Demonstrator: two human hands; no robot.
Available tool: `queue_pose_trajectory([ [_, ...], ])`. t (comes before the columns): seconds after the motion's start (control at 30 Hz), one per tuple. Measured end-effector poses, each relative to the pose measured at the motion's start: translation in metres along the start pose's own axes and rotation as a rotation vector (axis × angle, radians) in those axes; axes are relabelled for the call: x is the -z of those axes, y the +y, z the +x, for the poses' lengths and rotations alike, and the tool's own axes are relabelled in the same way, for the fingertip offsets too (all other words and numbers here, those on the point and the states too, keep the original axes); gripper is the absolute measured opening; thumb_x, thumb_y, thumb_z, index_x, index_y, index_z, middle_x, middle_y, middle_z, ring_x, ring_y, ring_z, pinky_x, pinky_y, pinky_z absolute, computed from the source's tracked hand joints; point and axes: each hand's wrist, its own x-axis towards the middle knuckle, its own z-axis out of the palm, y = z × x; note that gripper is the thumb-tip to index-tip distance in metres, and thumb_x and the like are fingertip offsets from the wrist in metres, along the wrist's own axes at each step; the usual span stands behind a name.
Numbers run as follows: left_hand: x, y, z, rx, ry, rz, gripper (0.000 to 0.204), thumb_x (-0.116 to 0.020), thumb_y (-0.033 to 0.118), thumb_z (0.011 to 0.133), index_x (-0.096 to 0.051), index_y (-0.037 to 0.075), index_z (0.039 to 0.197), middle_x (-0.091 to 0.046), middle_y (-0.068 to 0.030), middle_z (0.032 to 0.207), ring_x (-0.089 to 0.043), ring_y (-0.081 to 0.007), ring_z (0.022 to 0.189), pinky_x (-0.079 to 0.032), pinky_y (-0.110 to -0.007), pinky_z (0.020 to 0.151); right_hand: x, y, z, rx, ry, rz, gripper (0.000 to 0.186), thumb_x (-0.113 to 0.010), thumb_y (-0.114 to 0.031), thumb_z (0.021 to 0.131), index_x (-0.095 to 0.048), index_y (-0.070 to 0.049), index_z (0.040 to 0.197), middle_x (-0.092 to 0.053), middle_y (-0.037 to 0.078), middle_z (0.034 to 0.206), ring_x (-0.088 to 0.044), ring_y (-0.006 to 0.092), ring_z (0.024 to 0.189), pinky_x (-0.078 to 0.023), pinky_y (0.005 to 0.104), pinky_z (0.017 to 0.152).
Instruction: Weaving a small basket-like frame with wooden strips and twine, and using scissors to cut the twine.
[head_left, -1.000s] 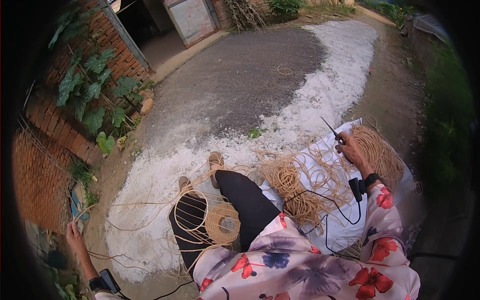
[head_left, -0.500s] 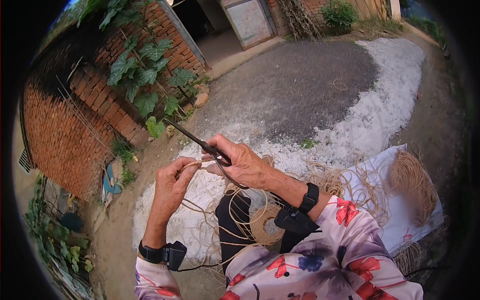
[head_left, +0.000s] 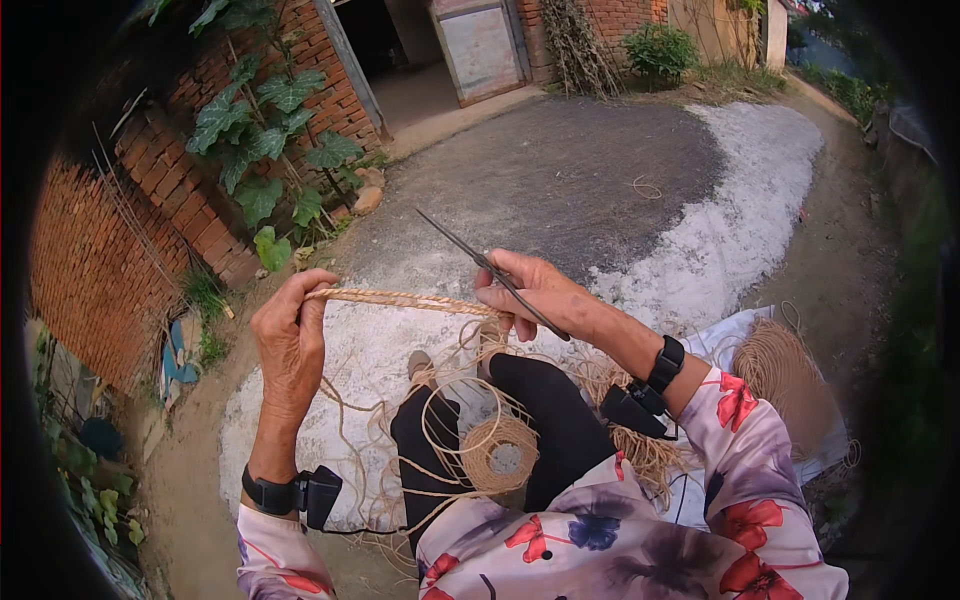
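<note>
Between my two hands a length of tan twisted cord (head_left: 400, 298) is stretched, looking doubled. My left hand (head_left: 290, 345) is closed, pinching its left end between thumb and fingers. The fingers of my right hand (head_left: 530, 290) close on the other end while also holding dark metal scissors (head_left: 460, 245). Their long blades point up and left, away from the cord; the handles are mostly hidden by the hand. Below, between my thighs, sits a round tan coil (head_left: 480, 452) with a pale centre. Loose loops of cord spread around it and over my legs.
At the right, a large wound bundle of tan cord (head_left: 785, 375) lies on a white sheet (head_left: 735, 335). More tangled cord (head_left: 645, 450) lies beside my right thigh. A brick wall with a leafy plant (head_left: 265, 140) rises at far left. A small cord loop (head_left: 647, 188) lies on the dark ground ahead.
My hands have moved apart, drawing the cord out between them. The right hand went right with the scissors, now turned more edge-on. The view has shifted slightly.
</note>
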Motion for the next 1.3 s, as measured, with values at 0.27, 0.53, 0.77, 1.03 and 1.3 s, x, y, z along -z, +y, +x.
queue_pose_trajectory([
  [0.27, -0.019, -0.010, 0.010, 0.242, -0.220, -0.079, 0.009, -0.057, 0.006, 0.084, -0.062, 0.002, 0.091, -0.055, 0.0011, 0.069, -0.047, -0.0061, 0.063, -0.039, -0.024, 0.058, 0.008, -0.001, -0.018, 0.091, 0.079, 0.060, 0.030, -0.070, -0.030, 0.083, -0.055, -0.006, 0.091, -0.054, 0.000, 0.062, -0.052, 0.0061, 0.047, -0.041, 0.0189, 0.040],
  [0.53, -0.015, 0.013, 0.004, -0.028, 0.172, -0.093, 0.013, -0.057, -0.001, 0.083, -0.062, 0.008, 0.091, -0.059, -0.0048, 0.064, -0.055, -0.0098, 0.057, -0.041, -0.027, 0.051, 0.042, 0.028, -0.007, -0.037, 0.600, -0.742, 0.021, -0.060, -0.015, 0.076, -0.056, -0.009, 0.096, -0.065, 0.016, 0.079, -0.062, 0.0398, 0.078, -0.046, 0.0466, 0.065],
  [0.77, 0.025, -0.031, -0.005, 0.172, 0.314, -0.080, 0.015, -0.054, 0.000, 0.088, -0.060, 0.010, 0.099, -0.056, 0.0030, 0.071, -0.045, -0.0046, 0.060, -0.037, -0.023, 0.054, 0.113, 0.029, -0.035, -0.118, 0.694, -1.157, 0.021, -0.059, -0.015, 0.077, -0.056, -0.010, 0.097, -0.065, 0.017, 0.076, -0.062, 0.0409, 0.078, -0.047, 0.0499, 0.067],
  [1.03, 0.119, -0.122, -0.008, 0.154, 0.667, -0.117, 0.018, -0.054, 0.009, 0.093, -0.061, 0.011, 0.109, -0.054, 0.0056, 0.080, -0.035, -0.0019, 0.060, -0.028, -0.018, 0.052, 0.207, 0.021, -0.095, -0.270, 0.904, -1.268, 0.019, -0.056, -0.012, 0.074, -0.059, -0.009, 0.093, -0.064, 0.021, 0.077, -0.062, 0.0421, 0.079, -0.047, 0.0492, 0.069],
  [1.3, 0.061, -0.047, -0.003, 0.411, -0.038, -0.369, 0.012, -0.060, 0.017, 0.090, -0.063, 0.009, 0.099, -0.048, 0.0069, 0.065, -0.042, -0.0022, 0.059, -0.030, -0.018, 0.051, 0.150, 0.047, -0.076, -0.142, 0.463, -0.542, 0.012, -0.063, -0.013, 0.078, -0.053, -0.008, 0.080, -0.058, 0.003, 0.064, -0.062, 0.0140, 0.058, -0.045, 0.0315, 0.053],
])
